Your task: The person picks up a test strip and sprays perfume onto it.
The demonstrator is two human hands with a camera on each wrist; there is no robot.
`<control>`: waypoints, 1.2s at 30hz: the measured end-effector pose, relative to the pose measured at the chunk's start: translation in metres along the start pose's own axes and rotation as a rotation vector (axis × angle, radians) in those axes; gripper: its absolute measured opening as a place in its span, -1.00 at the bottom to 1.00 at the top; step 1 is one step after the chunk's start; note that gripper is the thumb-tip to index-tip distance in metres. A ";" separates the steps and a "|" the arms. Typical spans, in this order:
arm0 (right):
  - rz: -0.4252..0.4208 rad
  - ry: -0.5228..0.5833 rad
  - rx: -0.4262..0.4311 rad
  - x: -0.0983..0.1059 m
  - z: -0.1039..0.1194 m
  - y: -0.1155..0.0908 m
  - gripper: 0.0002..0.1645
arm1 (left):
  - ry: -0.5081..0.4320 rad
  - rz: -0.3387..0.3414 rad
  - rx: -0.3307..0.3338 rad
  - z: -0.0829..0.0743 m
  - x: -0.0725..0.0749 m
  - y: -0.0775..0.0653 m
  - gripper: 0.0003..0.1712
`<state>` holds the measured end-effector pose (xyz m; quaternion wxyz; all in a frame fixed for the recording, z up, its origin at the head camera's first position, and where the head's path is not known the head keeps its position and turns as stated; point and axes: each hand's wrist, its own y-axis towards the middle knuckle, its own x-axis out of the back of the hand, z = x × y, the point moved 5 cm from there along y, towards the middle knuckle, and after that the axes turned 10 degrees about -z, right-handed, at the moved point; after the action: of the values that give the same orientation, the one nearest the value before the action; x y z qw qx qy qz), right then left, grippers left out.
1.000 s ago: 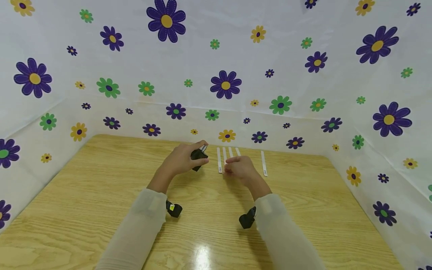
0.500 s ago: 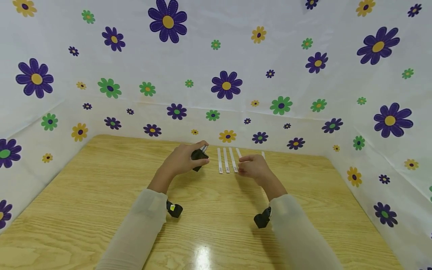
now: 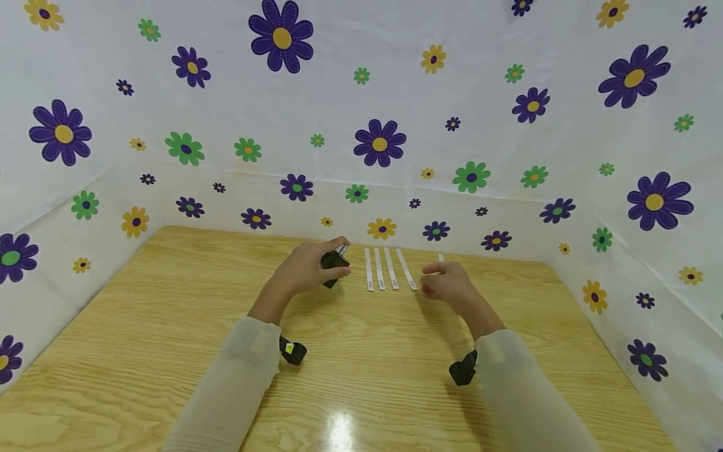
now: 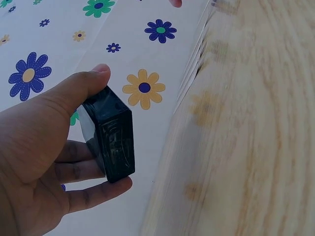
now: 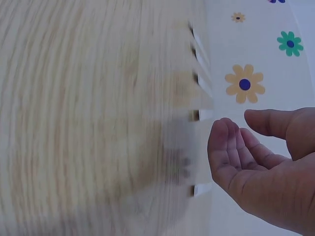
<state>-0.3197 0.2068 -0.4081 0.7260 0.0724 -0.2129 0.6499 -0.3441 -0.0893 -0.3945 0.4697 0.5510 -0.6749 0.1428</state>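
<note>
My left hand (image 3: 305, 267) grips a dark glass perfume bottle (image 3: 334, 260) with a silver spray neck, tilted and raised above the table. In the left wrist view one digit lies over the top of the bottle (image 4: 115, 137) and other fingers support its lower side. Several narrow white paper strips (image 3: 380, 269) lie side by side at the back of the table, small print at their near ends. My right hand (image 3: 450, 284) hovers beside the slanted strip (image 3: 407, 270), fingers loosely bent and holding nothing. Behind it, a farther strip (image 3: 441, 257) is mostly hidden.
The wooden table (image 3: 350, 351) runs back to a white flower-printed sheet (image 3: 339, 107), which also rises at both sides. Black wrist cameras (image 3: 293, 351) are strapped at both sleeves.
My right hand has moved rightward along the strips, uncovering the ones at its left and covering most of the rightmost one. The left hand and bottle stay put.
</note>
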 end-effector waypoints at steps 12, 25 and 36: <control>-0.023 -0.066 -0.006 0.029 -0.019 0.002 -0.51 | -0.017 0.011 0.027 0.000 0.002 0.000 -0.27; -0.061 -0.095 -0.025 0.051 -0.036 0.004 -0.51 | -0.006 0.016 0.030 0.002 0.002 -0.001 -0.24; -0.147 -0.241 -0.063 0.046 -0.042 0.012 -0.42 | 0.003 0.017 0.023 0.003 0.000 -0.001 -0.24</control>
<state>-0.3189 0.2663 -0.4298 0.7428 0.1423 -0.3130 0.5745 -0.3449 -0.0921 -0.3966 0.4631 0.5502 -0.6772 0.1557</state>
